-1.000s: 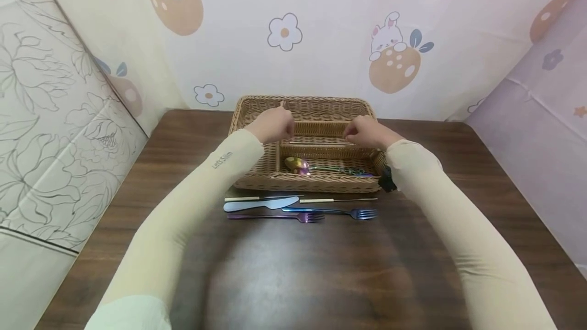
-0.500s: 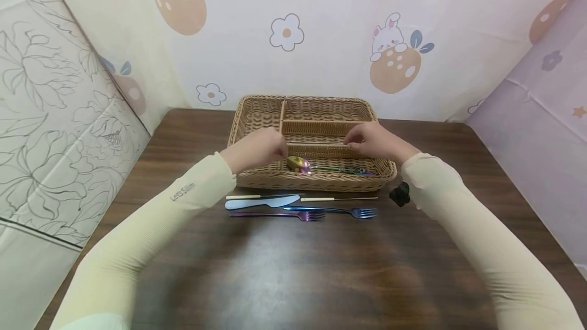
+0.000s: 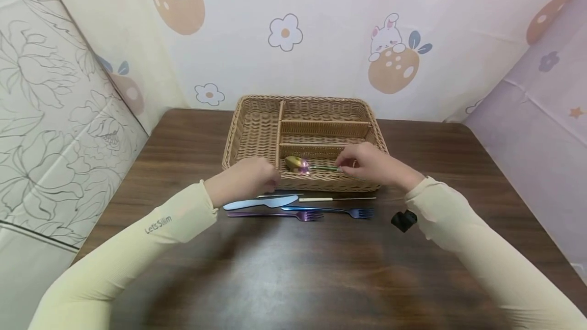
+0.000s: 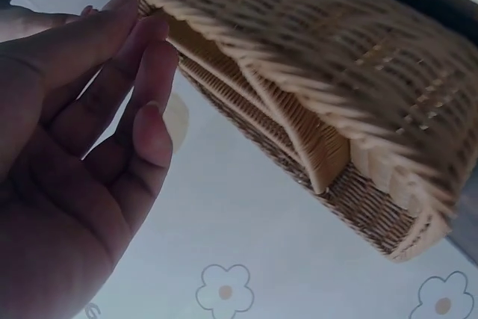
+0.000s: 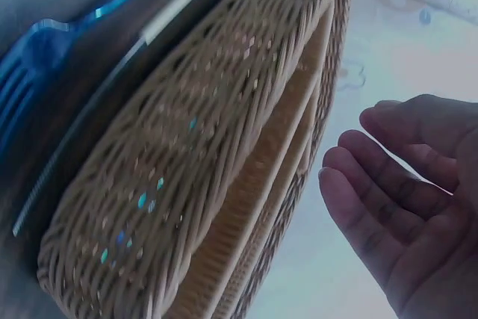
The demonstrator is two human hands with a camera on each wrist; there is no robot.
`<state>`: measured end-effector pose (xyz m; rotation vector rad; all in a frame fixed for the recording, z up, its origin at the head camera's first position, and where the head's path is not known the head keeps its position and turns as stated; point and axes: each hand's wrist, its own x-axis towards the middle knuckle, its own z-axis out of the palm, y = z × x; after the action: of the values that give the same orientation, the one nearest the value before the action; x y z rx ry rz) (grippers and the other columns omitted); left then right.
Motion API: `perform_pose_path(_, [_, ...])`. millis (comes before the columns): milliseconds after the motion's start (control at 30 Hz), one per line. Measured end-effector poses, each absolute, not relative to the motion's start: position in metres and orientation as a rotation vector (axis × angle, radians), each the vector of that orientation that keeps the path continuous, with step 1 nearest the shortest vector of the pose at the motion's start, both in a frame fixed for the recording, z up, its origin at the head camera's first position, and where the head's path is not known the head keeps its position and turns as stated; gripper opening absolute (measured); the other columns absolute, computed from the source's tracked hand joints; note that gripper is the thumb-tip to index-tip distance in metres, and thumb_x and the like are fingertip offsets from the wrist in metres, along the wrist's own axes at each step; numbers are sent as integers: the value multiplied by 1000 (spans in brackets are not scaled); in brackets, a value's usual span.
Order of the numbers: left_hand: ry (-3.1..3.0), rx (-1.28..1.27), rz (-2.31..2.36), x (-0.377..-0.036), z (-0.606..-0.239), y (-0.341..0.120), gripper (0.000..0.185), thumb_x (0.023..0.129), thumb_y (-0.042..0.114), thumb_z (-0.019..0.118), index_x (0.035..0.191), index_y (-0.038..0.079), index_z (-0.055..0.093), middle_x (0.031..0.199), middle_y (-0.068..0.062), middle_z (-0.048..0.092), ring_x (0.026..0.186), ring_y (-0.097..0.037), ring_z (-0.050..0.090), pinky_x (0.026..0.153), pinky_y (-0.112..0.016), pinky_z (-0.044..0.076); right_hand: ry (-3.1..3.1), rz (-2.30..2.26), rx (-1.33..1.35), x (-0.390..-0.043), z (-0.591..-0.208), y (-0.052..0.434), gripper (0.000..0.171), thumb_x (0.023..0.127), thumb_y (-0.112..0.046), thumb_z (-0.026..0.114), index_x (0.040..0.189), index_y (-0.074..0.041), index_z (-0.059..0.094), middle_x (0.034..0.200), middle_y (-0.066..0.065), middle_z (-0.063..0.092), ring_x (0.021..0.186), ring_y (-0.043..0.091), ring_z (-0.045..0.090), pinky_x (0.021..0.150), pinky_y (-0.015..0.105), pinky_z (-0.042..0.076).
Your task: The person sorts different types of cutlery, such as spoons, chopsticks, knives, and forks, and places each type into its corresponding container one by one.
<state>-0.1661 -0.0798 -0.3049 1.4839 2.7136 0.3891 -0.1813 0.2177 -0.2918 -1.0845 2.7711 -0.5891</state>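
My left hand [image 3: 247,180] hovers at the front left rim of the wicker basket [image 3: 254,131], its fingers loosely bent and nothing in them. Over the basket's front compartment is my right hand [image 3: 371,164], hiding part of a spoon [image 3: 298,164] with a shiny gold and purple bowl. In the right wrist view its fingers [image 5: 373,207] are relaxed and apart from the basket wall [image 5: 187,132]. The left wrist view shows the other hand's fingers [image 4: 153,72] near the basket rim, with no item between them.
In front of the basket lie a pale blue knife [image 3: 261,202], a purple fork [image 3: 275,215], a blue fork [image 3: 339,211] and thin utensils, one with a cream handle [image 3: 316,199]. Dividers [image 3: 279,136] split the basket. A patterned wall [image 3: 330,65] stands behind.
Both hands have come back toward the person from above the basket's middle. The left has also shifted left, off the dividers. The basket's cutlery stays in place.
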Motion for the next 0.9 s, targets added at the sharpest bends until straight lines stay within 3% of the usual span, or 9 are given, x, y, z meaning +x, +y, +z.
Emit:
perform_pose_path(100, [2710, 1451, 366, -160, -311, -86, 10, 80, 2, 72, 76, 11, 70, 69, 4, 64, 63, -10, 58, 57, -26, 50, 2737, -603, -1120, -174, -296, 213, 11, 87, 0, 65, 97, -2, 70, 93, 7, 68, 71, 8, 57, 62, 28, 51])
perform_pose_path(367, [2697, 1416, 307, -152, -328, -105, 13, 71, -2, 75, 81, 6, 72, 77, -2, 68, 69, -16, 63, 63, -32, 53, 2635, -635, -1155, -160, -309, 205, 12, 88, 0, 64, 98, -3, 69, 94, 10, 68, 72, 7, 57, 63, 25, 51])
perform_pose_path(600, [2715, 1296, 232, -146, -340, -116, 17, 73, -1, 76, 89, 3, 72, 83, -5, 69, 74, -19, 66, 65, -33, 54, 2575, -626, -1135, -154, -323, 199, 11, 88, 1, 62, 98, 0, 68, 89, 3, 65, 68, 5, 54, 60, 24, 50])
perform_pose_path(900, [2756, 1319, 221, -141, -357, -123, 18, 69, -1, 78, 72, 8, 63, 68, 0, 60, 62, -18, 59, 57, -35, 50, 2536, -602, -1142, -150, -346, 194, 11, 85, 0, 65, 94, -1, 69, 86, 2, 64, 72, 5, 55, 64, 23, 50])
